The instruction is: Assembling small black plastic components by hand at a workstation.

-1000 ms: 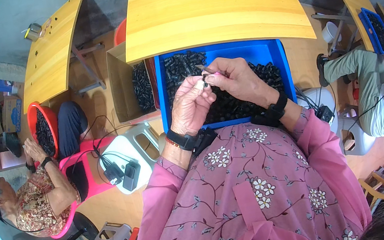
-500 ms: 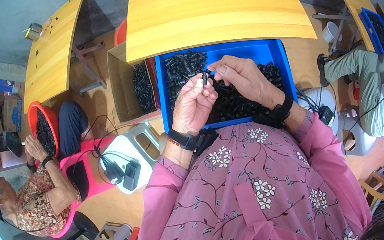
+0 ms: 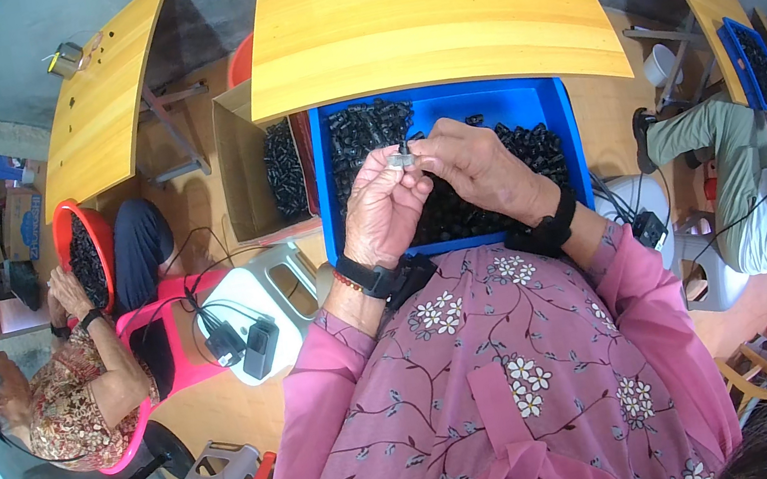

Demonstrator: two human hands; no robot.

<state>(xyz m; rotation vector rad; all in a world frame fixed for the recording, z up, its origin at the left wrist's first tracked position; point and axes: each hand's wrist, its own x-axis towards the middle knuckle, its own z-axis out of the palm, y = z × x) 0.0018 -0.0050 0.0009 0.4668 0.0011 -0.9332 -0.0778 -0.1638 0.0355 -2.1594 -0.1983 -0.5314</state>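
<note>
Above a blue tray [image 3: 325,183], my left hand [image 3: 382,204] pinches a small black plastic part [image 3: 405,147] between thumb and fingertips. Against it, in the same pinch, is a pale greyish piece [image 3: 401,161], too small to identify. My right hand [image 3: 483,167] has its thumb and forefinger closed right beside the black part, meeting the left fingertips. Whether it grips the same part is hidden by the fingers. Beneath both hands lie many loose black parts [image 3: 536,148]; a denser heap of similar parts [image 3: 370,130] fills the tray's far left.
A yellow wooden table [image 3: 426,9] overhangs the tray's far edge. Left of the tray stands a cardboard box [image 3: 244,161] with black parts. A white stool [image 3: 259,311] carries cables and adapters. Co-workers sit at left, by a red basin [image 3: 103,231], and at right, by another blue tray [image 3: 738,63].
My right hand has moved left and slightly down, bringing its fingertips against the left ones. The pale piece now lies more level. A single black part shows near the tray's far side.
</note>
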